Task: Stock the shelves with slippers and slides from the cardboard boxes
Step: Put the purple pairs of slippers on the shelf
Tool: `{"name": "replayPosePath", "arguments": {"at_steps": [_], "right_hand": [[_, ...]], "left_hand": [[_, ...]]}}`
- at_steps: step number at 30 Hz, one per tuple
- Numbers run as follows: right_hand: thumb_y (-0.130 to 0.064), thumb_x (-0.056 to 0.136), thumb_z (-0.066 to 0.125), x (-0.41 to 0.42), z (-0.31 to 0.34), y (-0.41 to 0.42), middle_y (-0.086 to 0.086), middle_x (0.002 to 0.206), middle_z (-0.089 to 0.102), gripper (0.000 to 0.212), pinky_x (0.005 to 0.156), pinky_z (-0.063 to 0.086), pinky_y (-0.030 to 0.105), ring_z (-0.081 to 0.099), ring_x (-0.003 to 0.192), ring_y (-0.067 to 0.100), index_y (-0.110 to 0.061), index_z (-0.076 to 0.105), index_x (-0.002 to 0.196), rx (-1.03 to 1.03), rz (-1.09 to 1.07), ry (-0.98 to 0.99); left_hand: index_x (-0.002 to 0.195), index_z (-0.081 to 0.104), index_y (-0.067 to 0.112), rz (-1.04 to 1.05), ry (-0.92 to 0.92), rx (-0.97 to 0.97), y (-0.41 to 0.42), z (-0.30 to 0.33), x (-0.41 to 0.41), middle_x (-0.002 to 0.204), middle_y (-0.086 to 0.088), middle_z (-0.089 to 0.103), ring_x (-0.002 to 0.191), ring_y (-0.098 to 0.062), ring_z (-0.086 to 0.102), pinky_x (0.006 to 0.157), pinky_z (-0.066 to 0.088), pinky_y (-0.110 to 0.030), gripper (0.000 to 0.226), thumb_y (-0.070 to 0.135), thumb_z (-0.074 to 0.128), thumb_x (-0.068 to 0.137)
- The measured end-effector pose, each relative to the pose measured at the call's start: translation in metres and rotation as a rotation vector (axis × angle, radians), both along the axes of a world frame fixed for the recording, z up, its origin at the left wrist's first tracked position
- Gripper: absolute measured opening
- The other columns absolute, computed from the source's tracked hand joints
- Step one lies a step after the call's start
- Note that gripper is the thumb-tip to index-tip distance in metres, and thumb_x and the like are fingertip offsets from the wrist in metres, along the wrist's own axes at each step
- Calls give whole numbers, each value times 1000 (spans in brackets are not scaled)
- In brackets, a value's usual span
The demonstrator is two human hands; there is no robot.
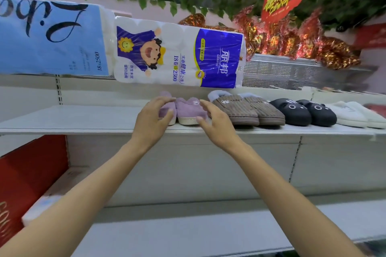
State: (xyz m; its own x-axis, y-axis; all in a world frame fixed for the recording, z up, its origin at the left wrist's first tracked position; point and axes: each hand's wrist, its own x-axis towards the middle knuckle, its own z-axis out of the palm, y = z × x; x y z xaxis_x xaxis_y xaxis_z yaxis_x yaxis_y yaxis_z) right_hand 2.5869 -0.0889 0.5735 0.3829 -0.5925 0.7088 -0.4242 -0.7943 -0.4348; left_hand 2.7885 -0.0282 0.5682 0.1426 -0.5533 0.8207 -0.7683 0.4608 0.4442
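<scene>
While the pair of fuzzy lilac slippers with cream soles sits on the white metal shelf board, at the left end of the row, I judge the step in hand to be squaring this pair up against its neighbours. To do it well, I would press lightly from both sides, bring the two toes level with the shelf's front lip, and close the gap to the next pair without shoving that pair along.

Largest first: the shelf board is flat, smooth and painted, so soles should slide easily on it. Above it hang two plastic-wrapped packs of toilet rolls, one pale blue and one white and purple, glossy and soft-cornered. Just right of the lilac pair stands a pair of brown corduroy slippers with grey fleece collars, ribbed and plump; then a pair of matte black slippers with cartoon faces, smooth and rounded; then a pair of white plush slippers.

My left hand cups the left lilac slipper, fingers curved over its top and thumb on its side. My right hand has spread, relaxed fingers beside the right slipper, the thumb touching its toe, not clasping it.
</scene>
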Motion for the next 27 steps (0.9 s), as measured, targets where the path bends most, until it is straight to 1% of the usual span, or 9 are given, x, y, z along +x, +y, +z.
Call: {"name": "replayPosePath", "arguments": {"at_steps": [2, 4, 6, 9, 12, 16, 19, 24, 27], "right_hand": [[-15, 89, 66, -21, -10, 15, 3, 133, 62, 50, 105, 46, 29, 60, 118, 16, -8, 54, 137, -55, 25, -20], [-15, 87, 68, -46, -22, 30, 0, 126, 65, 47, 99, 49, 29, 63, 109, 13, -10, 57, 132, -68, 14, -53], [-14, 86, 70, -73, -33, 47, -1, 121, 67, 44, 95, 51, 27, 64, 106, 11, -10, 59, 129, -56, -18, -71], [-12, 86, 73, -118, -53, 69, -2, 119, 67, 44, 96, 51, 29, 63, 106, 9, -11, 60, 128, -26, -85, -22], [-17, 86, 75, -165, -76, 87, -3, 121, 66, 46, 98, 50, 30, 62, 109, 8, -14, 59, 130, 50, -161, 19], [-24, 89, 74, -228, -107, 111, -8, 123, 65, 48, 100, 47, 24, 58, 114, 3, -19, 57, 133, 173, -249, 50], [-24, 89, 74, -277, -132, 125, -8, 125, 65, 49, 102, 46, 23, 58, 115, 2, -19, 57, 134, 232, -286, 75], [-34, 90, 72, -368, -177, 132, -11, 128, 62, 46, 104, 46, 28, 56, 119, 3, -21, 59, 132, 329, -295, 169], [-34, 89, 71, -424, -201, 128, -16, 128, 60, 46, 103, 46, 25, 53, 119, -2, -25, 58, 132, 397, -274, 189]], "left_hand": [[125, 65, 23, -152, 2, -48, 10, -10, -17, 125, 13, 66, 118, -7, 59, 98, 50, -33, 33, 13, 63, 93], [129, 62, 21, -268, 20, -60, 19, -21, -35, 124, 11, 67, 120, -10, 60, 101, 48, -32, 40, 11, 66, 91], [130, 61, 21, -338, 50, -44, 24, -35, -54, 122, 9, 69, 117, -13, 62, 101, 49, -33, 43, 11, 69, 89], [124, 65, 21, -421, 43, 13, 27, -61, -88, 120, 10, 69, 112, -13, 64, 99, 51, -39, 40, 14, 71, 86], [120, 67, 18, -505, 26, 69, 29, -90, -129, 117, 8, 70, 107, -12, 66, 95, 53, -39, 37, 18, 75, 84], [117, 69, 20, -594, 78, 198, 32, -130, -187, 115, 11, 70, 106, -10, 65, 95, 53, -38, 35, 18, 80, 84], [118, 68, 26, -652, 63, 290, 34, -157, -234, 116, 16, 68, 108, -9, 64, 96, 53, -40, 36, 24, 80, 84], [121, 66, 32, -691, 27, 414, 38, -195, -324, 119, 21, 66, 113, -4, 61, 100, 50, -33, 37, 33, 78, 86], [120, 66, 34, -686, 17, 462, 39, -219, -380, 120, 21, 66, 113, -6, 61, 99, 49, -29, 36, 31, 78, 86]]}}
